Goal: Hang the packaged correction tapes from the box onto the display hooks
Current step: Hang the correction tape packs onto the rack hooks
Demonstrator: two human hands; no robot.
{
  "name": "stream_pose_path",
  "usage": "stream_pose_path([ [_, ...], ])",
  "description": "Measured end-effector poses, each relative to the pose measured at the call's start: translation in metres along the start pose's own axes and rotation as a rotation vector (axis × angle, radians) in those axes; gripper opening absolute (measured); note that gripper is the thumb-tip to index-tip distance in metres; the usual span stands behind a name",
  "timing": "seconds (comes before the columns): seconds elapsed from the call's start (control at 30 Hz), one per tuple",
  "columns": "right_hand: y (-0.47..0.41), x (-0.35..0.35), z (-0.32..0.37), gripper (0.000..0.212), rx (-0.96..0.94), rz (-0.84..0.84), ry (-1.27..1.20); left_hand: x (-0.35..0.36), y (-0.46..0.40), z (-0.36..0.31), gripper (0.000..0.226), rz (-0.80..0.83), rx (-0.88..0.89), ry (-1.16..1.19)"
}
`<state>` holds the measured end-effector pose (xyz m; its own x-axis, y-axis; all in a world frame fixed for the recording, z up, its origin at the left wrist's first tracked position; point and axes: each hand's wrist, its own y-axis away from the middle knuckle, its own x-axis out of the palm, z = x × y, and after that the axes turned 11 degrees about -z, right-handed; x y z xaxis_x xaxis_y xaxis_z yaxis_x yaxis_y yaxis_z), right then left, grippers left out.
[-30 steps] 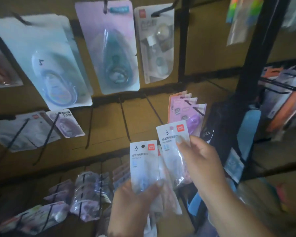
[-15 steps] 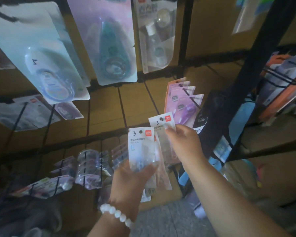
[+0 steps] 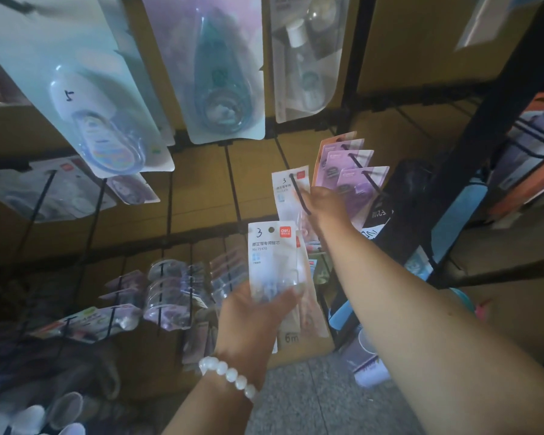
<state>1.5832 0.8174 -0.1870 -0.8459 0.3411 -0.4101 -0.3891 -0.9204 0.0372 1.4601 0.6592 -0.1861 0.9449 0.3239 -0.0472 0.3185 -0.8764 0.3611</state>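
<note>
Right hand reaches up to a black display hook; its grip is clamped on a white correction tape pack marked "3". We see the hook's wire passing through the hole at the pack's top, with the wire running down across the card toward the fingers. Whether the pack hangs on its own we cannot tell.

Left hand, below and to the left of the right grip, is clamped on a fanned stack of packs; the thumb lies over the clear lower part of the front card. That front card shows a handwritten "3", a punched hole and a red logo. A white bead bracelet sits on the left wrist.

Just right of the right grip hang purple packs, several deep on their own hook. Above the grip, larger blister cards: a teal tape dispenser card and, further left, a pale blue card. Below and left of the left grip, rows of clear wrapped packs crowd lower hooks.
</note>
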Motion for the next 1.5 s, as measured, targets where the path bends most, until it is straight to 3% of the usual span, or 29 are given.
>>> stream_pose_path([
  [0.1,0.007,-0.005,-0.008,0.029,-0.005,0.038,0.04,0.001,0.001,-0.001,0.016,-0.003,0.004,-0.008],
  [0.23,0.064,-0.039,-0.012,0.028,0.059,-0.139,-0.053,0.003,0.005,-0.003,0.024,0.011,-0.001,-0.008],
  [0.33,0.114,-0.057,-0.011,0.036,0.124,0.027,-0.207,0.004,0.008,-0.006,0.008,0.022,0.009,-0.003],
  [0.4,0.131,-0.058,-0.013,0.033,0.136,0.117,-0.271,0.005,0.01,-0.007,0.011,0.03,0.014,0.015],
  [0.5,0.135,-0.058,-0.017,0.022,0.136,0.072,-0.3,0.005,0.01,-0.007,0.034,0.04,0.019,0.053],
  [0.63,0.134,-0.067,-0.017,0.013,0.152,-0.011,-0.372,0.0,0.011,-0.001,0.01,0.03,0.023,0.056],
  [0.8,0.122,-0.074,-0.015,0.008,0.113,-0.114,-0.37,-0.006,0.014,0.0,0.026,-0.016,0.017,0.052],
  [1.07,0.1,-0.055,-0.004,0.018,0.101,-0.11,-0.218,-0.007,0.013,0.002,0.011,-0.023,0.012,0.058],
  [1.5,0.087,-0.041,-0.007,0.036,0.147,-0.213,-0.303,-0.004,0.008,0.003,0.006,-0.002,0.031,0.047],
])
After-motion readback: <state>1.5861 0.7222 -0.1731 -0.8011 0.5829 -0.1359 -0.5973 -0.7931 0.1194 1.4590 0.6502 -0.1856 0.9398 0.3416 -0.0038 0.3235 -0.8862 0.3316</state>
